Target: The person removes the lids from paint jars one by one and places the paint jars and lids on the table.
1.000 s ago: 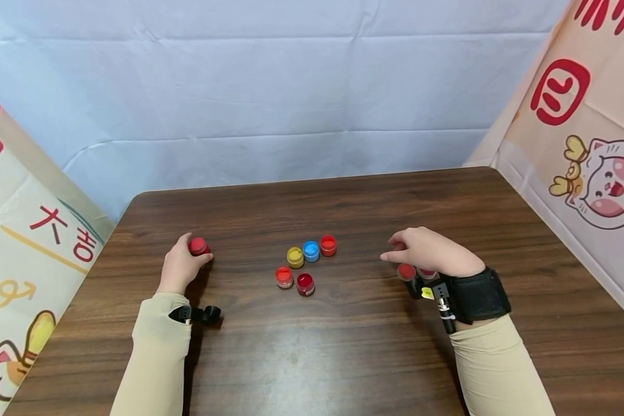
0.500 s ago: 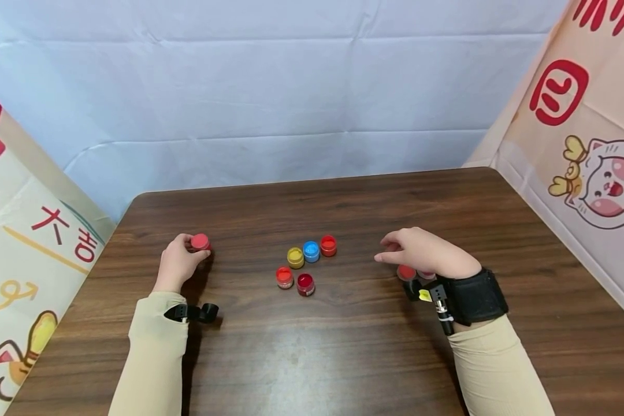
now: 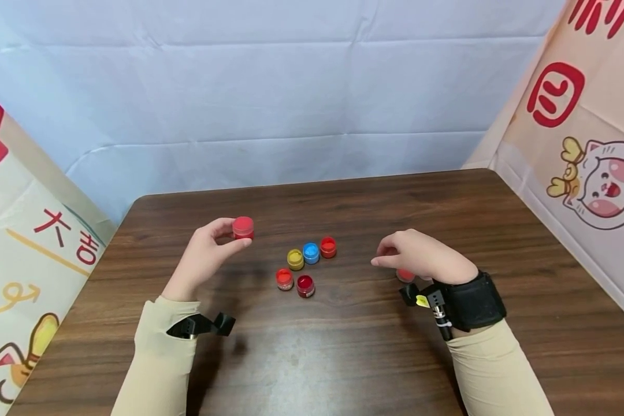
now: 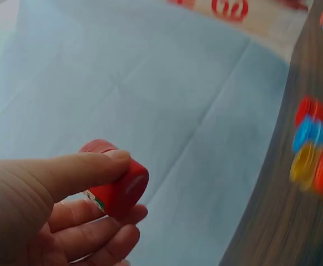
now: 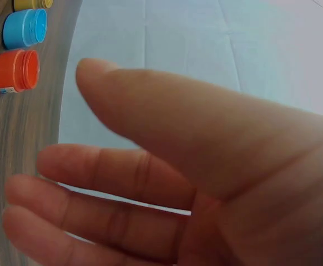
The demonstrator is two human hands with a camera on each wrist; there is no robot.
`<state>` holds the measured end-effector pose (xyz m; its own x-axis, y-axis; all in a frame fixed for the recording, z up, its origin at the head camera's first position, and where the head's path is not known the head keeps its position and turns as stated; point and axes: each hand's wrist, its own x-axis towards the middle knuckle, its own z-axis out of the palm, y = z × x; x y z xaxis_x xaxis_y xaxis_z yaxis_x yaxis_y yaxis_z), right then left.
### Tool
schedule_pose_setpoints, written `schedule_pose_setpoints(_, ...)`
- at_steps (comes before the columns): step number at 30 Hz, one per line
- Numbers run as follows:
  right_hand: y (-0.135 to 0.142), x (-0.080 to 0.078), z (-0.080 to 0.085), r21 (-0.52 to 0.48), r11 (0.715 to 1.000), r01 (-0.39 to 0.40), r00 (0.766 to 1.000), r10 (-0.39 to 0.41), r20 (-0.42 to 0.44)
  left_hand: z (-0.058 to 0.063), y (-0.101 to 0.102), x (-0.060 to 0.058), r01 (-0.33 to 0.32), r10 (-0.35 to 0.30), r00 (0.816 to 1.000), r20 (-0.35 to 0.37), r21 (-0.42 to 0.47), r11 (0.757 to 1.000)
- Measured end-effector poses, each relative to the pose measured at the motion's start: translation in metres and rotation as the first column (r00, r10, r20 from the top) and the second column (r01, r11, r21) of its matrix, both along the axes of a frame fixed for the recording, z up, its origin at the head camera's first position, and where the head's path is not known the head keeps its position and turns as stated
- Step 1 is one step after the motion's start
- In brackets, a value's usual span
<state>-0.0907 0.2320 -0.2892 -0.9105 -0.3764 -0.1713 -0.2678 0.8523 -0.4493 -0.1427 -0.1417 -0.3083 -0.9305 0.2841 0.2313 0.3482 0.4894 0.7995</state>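
My left hand (image 3: 203, 254) pinches a small red paint jar (image 3: 243, 227) between thumb and fingers, held up off the table left of the group of jars. In the left wrist view the jar (image 4: 124, 185) is tilted, with part of a label showing beneath the thumb. My right hand (image 3: 421, 254) hovers at the right with its fingers relaxed and nothing between them. Below it, a red jar (image 3: 405, 275) is partly hidden by the hand. In the right wrist view the thumb stands apart from the fingers.
Mid-table stand several small paint jars: yellow (image 3: 295, 260), blue (image 3: 311, 253), red (image 3: 328, 247), orange-red (image 3: 284, 279) and dark red (image 3: 305, 286). The brown wooden table (image 3: 301, 352) meets a pale cloth backdrop (image 3: 270, 104) at its far edge.
My left hand has raised the red jar from the table's left side and carried it right, toward the group. The right hand has shifted slightly left.
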Motion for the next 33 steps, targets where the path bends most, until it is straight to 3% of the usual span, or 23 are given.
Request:
schedule_pose_setpoints(3,-0.001,0.0,0.0,0.032,0.999,-0.011,0.999,0.012,-0.038,0.003,0.013,0.007,0.043,-0.043,0.999,0.003,0.016,0.999)
schedule_pose_setpoints(14,-0.012,0.007,0.004,-0.015,0.997,-0.072,0.994,0.071,-0.086,0.005,0.05,0.032,0.158,-0.159,0.987,0.012,0.054,0.986)
schedule_pose_setpoints(18,-0.016,0.011,0.006,-0.041,0.993,-0.108,0.989,0.103,-0.108,0.001,0.065,0.041,0.207,-0.208,0.978,0.012,0.06,0.977)
schedule_pose_setpoints(27,-0.029,0.021,0.01,-0.023,0.985,-0.169,0.975,0.164,-0.151,-0.01,0.086,0.053,0.282,-0.292,0.951,0.1,0.101,0.954)
schedule_pose_setpoints(30,-0.034,0.024,0.01,-0.016,0.981,-0.194,0.963,0.187,-0.196,-0.014,0.091,0.057,0.305,-0.312,0.947,0.081,0.094,0.948)
schedule_pose_setpoints(33,-0.04,0.027,0.01,-0.021,0.976,-0.218,0.951,0.207,-0.229,-0.017,0.096,0.06,0.308,-0.308,0.951,-0.004,0.064,0.949)
